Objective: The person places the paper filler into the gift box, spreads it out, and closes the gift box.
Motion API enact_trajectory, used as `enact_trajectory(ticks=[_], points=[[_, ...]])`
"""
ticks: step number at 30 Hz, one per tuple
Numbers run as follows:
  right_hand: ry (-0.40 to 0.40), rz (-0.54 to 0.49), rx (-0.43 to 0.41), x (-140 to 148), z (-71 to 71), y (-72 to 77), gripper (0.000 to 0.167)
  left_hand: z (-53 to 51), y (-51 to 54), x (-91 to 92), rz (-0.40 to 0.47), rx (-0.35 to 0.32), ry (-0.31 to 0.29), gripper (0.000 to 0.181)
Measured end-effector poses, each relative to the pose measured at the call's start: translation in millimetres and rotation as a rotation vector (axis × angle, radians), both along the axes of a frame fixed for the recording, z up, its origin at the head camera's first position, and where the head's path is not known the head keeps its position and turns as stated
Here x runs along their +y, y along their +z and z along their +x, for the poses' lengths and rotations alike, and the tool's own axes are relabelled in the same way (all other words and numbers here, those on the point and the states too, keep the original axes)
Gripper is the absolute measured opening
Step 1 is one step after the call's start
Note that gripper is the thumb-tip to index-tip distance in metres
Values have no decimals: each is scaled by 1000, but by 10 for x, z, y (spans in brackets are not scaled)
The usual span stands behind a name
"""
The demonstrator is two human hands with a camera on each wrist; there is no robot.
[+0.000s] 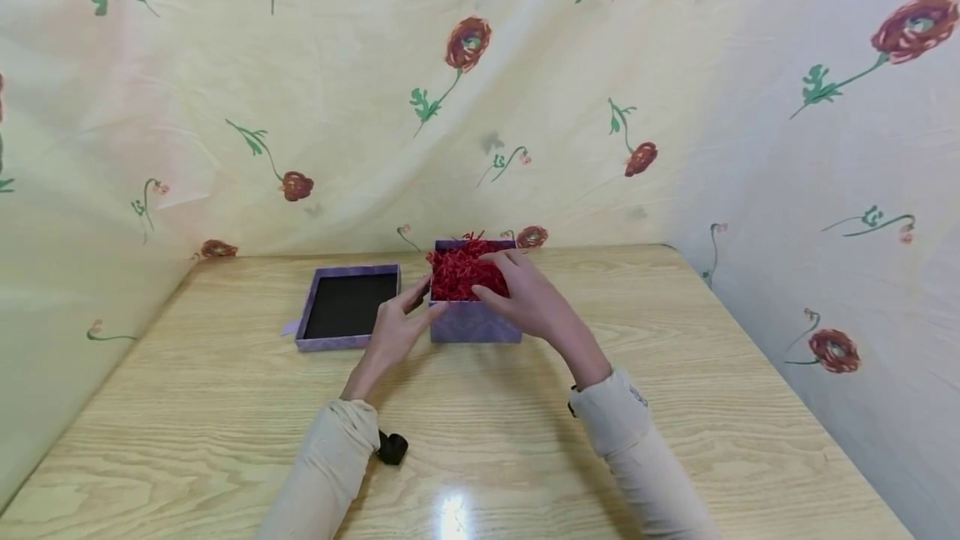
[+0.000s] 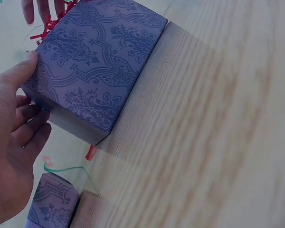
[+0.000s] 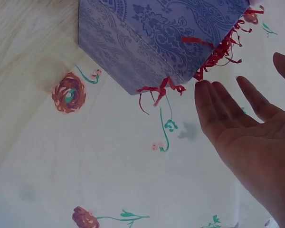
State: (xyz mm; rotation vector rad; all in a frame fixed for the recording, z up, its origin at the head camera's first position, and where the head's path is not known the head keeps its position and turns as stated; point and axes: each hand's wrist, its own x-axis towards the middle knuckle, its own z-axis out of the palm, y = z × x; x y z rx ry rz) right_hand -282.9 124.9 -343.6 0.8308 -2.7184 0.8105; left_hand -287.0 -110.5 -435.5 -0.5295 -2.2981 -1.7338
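Note:
A purple patterned gift box stands at the back middle of the table, filled with red shredded paper that sticks out above its rim. My left hand holds the box by its left front corner; in the left wrist view the thumb lies at the top edge and the fingers against the side. Over the right part of the shredded paper is my right hand, its fingers loosely extended. From the right wrist view, that hand has its fingertips near the red strands at the rim and grips nothing.
The box's lid, purple with a black inside, lies upturned left of the box, with a light purple tab at its left. A small black object is beside the left sleeve. A flowered cloth hangs behind the table.

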Motion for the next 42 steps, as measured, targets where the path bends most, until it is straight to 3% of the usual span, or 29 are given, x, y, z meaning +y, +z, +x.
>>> enact_trajectory(ticks=[7,12,24,35,42], points=[[78,83,23,30,101,-51,46,-39,-50,-4,0,23,-3,62],[108,185,-38,0,112,-89,46,-24,-50,-1,-14,31,13,63],[106,288,-189,-147,-6,-79,61,-14,-63,-8,-31,23,28,63],[104,351,-310,-238,-85,-58,64,-27,-61,-4,-37,19,25,64],[112,341,-303,-200,-65,9,65,-22,-40,-8,-49,30,22,63]])
